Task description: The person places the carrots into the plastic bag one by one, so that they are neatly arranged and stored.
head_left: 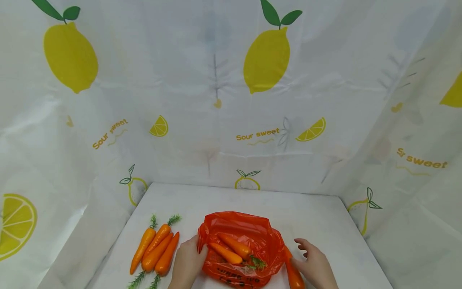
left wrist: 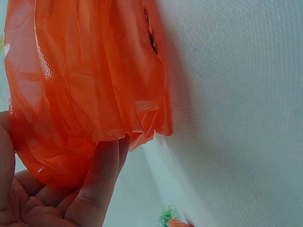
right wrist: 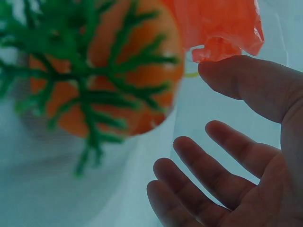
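A red plastic bag (head_left: 245, 224) stands with its mouth spread, and two carrots (head_left: 234, 243) with a green top show in it. At the bag's left rim my left hand (head_left: 188, 259) holds the thin plastic (left wrist: 85, 85) between thumb and fingers. My right hand (head_left: 313, 261) is to the right of the bag, fingers spread and loosely bent, nothing in its grasp. Between that hand and the bag lies another carrot (head_left: 294, 275); its blurred green leaves (right wrist: 85, 71) fill the upper left of the right wrist view.
Several carrots (head_left: 155, 249) with green tops lie in a group left of my left hand. The white tabletop (head_left: 306, 212) meets a lemon-printed curtain (head_left: 187, 100) at the back and sides.
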The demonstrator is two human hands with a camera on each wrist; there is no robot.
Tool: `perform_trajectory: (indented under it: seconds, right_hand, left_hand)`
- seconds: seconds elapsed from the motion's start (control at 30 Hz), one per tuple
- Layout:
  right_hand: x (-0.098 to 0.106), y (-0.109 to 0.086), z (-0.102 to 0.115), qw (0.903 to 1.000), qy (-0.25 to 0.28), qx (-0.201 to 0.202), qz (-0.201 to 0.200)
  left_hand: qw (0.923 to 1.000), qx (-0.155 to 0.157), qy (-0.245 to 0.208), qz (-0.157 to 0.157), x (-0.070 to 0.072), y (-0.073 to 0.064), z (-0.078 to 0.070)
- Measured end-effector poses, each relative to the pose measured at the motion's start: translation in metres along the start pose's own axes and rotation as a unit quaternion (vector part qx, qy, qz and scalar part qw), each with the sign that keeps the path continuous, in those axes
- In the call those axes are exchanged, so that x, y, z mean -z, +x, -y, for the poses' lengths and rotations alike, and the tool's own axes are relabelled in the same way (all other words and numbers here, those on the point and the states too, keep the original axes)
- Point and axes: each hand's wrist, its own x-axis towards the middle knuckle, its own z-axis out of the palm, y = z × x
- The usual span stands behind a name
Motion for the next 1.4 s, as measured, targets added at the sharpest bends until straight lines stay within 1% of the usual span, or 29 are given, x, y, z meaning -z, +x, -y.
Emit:
perform_trajectory:
  seconds: [0.23, 0.5, 0.6, 0.8, 0.9, 1.17, 1.4]
  right_hand:
    - [-0.012, 0.002, 0.002, 0.9999, -0.005, -0.002, 0.009]
    - [-0.027, 0.003, 0.005, 0.9995, 0.019, 0.0, 0.025]
    - [-0.031, 0.004, 0.005, 0.9996, 0.008, 0.007, 0.027]
    - [-0.039, 0.006, 0.005, 0.9995, -0.022, 0.004, 0.021]
    - [-0.042, 0.007, 0.005, 0.9994, -0.027, 0.003, 0.019]
    - [-0.04, 0.005, 0.007, 0.9995, -0.026, 0.002, 0.019]
    - [-0.027, 0.004, 0.006, 0.9996, -0.026, 0.006, 0.013]
  left_hand:
    - [1.0, 0.005, 0.006, 0.002, -0.001, 0.001, -0.001]
    - [0.9999, 0.009, -0.001, 0.004, -0.003, 0.001, 0.0]
    - [1.0, 0.008, 0.003, 0.002, -0.003, 0.0, 0.0]
    - [1.0, 0.005, 0.002, 0.001, -0.004, 0.0, 0.0]
    - [1.0, 0.0, 0.0, 0.0, -0.004, 0.0, 0.0]
    - [1.0, -0.004, -0.003, -0.001, -0.002, -0.002, -0.002]
    - [1.0, -0.004, -0.003, 0.0, -0.001, -0.002, -0.002]
